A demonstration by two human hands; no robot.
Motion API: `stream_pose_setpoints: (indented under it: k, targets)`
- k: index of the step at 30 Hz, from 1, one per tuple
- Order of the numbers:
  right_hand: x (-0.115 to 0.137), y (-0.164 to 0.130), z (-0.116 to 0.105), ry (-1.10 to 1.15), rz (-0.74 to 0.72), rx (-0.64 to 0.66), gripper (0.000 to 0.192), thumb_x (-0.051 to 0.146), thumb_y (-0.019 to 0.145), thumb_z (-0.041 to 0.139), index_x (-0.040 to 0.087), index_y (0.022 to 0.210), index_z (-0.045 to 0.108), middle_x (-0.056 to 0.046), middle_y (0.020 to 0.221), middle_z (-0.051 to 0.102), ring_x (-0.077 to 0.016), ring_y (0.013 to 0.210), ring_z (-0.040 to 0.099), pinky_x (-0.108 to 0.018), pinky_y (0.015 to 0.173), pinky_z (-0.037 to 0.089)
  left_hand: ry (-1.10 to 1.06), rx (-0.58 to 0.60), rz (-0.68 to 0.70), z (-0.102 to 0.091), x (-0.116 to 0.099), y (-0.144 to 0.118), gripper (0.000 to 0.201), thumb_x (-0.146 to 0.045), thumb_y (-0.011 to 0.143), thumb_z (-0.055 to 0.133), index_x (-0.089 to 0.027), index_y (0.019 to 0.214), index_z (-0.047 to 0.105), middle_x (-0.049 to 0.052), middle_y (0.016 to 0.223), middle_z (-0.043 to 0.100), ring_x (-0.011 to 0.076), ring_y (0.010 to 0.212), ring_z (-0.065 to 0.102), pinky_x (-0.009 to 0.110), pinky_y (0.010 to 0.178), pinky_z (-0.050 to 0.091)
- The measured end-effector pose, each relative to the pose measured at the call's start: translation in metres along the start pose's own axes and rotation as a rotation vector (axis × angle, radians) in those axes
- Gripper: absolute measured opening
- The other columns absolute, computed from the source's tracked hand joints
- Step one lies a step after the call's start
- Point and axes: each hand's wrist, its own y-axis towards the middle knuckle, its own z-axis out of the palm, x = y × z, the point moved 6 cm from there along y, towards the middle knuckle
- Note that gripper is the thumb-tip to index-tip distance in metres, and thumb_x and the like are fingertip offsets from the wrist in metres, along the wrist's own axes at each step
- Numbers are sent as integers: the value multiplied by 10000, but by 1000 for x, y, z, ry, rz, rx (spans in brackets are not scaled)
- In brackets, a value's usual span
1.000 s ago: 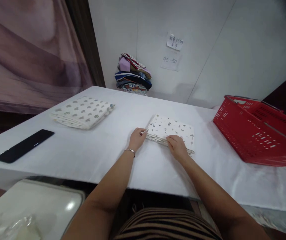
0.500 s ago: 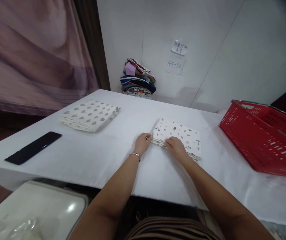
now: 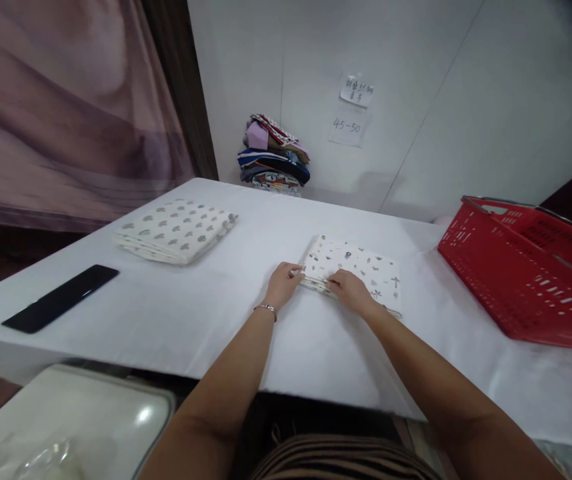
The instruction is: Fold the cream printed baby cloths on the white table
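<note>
White folded printed cloth, near edge pinched in left hand and right hand grip.

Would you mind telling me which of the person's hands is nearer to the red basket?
The right hand. It rests on the near edge of the folded patterned cloth, on the side toward the red basket; the left hand holds the cloth's left corner, farther from the basket.

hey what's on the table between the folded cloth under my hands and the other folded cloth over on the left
Nothing: in the head view only bare white tablecloth lies between the small-print folded cloth and the spotted folded cloth.
</note>
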Motion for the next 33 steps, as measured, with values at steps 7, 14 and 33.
stream_pose_setpoints:
  k: [7, 14, 33]
  targets:
    - [3, 5, 0, 11, 11, 20, 189, 265, 871, 500, 193, 823, 669, -32, 848, 616, -148, 813, 535, -239, 699, 354, 24, 12, -35, -2, -7, -2, 122, -226, 724, 635, -200, 843, 639, 3, 904, 570, 101, 679, 541, 261, 715, 462]
    - [-3, 13, 4, -46, 51, 60, 270, 263, 899, 441, 178, 722, 627, -30, 789, 608, -142, 737, 528, -238, 644, 339, 2, 11, -45, -1, -7, -4, 110, -194, 705, 632, -203, 812, 612, 0, 894, 562, 104, 671, 528, 261, 689, 453]
    - [15, 16, 3, -214, -41, 79, 196, 199, 919, 420, 184, 865, 607, -58, 921, 626, -174, 870, 545, -257, 713, 373, 2, -58, 3, -4, -9, -3, 33, -223, 722, 619, -196, 731, 603, -3, 844, 544, 108, 665, 493, 263, 686, 426]
